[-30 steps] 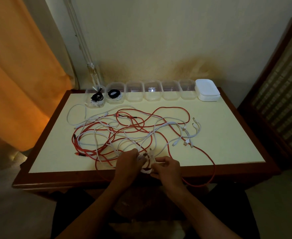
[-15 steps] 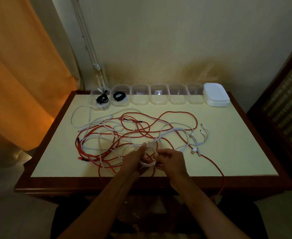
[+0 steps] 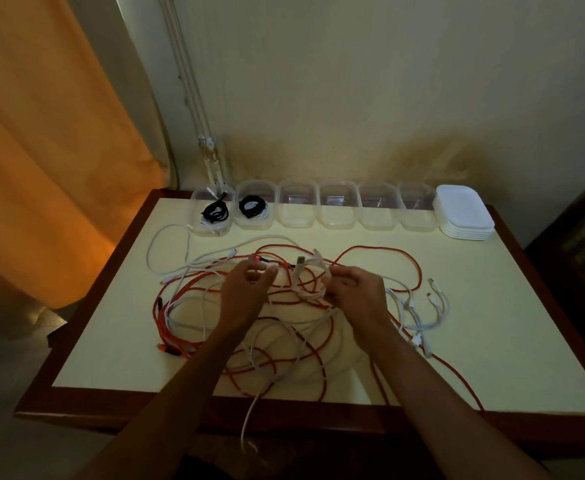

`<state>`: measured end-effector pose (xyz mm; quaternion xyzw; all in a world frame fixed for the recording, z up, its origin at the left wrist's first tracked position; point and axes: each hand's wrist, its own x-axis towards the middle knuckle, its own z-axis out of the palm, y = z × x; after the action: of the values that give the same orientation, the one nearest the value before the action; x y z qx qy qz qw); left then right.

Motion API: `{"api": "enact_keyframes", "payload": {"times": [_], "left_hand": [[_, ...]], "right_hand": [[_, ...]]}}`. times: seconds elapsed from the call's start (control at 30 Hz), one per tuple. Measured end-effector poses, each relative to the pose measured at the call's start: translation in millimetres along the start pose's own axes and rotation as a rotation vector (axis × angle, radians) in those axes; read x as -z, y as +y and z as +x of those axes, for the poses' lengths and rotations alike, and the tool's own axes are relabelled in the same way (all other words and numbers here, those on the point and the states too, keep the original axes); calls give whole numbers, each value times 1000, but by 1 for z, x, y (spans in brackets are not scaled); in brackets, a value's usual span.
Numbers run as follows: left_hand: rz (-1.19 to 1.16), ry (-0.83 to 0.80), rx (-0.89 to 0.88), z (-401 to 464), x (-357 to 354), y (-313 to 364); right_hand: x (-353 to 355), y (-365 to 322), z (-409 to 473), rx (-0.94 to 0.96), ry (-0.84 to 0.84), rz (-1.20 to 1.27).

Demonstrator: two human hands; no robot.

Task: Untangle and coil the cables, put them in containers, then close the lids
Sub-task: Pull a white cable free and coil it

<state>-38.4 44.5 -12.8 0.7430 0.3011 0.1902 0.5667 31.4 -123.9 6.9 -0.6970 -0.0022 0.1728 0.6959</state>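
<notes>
Pinching a small white coil [image 3: 310, 284], the right hand [image 3: 355, 294] is held above the table [image 3: 492, 341] middle; the left hand [image 3: 246, 289] is curled loosely beside it, and whether a strand is held there cannot be told. Below, red cable [image 3: 381, 251] and white cables [image 3: 166, 237] are tangled. They are judged light, limp and snag-prone, best taken near a plug. Four containers [image 3: 338, 207] look empty; crossings under the hands are hidden.

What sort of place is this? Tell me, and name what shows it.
Probably a room in a home, not a workshop: a wooden-edged table pushed against a stained painted wall, an orange curtain at the left, and dim light. Cables and plastic containers cover the tabletop.
</notes>
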Motion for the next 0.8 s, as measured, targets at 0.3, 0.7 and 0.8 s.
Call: {"api": "enact_keyframes", "payload": {"times": [0.3,0.7,0.8], "left_hand": [[1083,-181,-227,69,6,-71],[1072,-91,-199,75,-1,-92],[1077,-93,-198,76,-1,-94]], "right_hand": [[-21,-29,115,418,-35,-792],[-80,-69,259,557,-19,-974],[-92,-53,281,535,-100,-1001]]}}
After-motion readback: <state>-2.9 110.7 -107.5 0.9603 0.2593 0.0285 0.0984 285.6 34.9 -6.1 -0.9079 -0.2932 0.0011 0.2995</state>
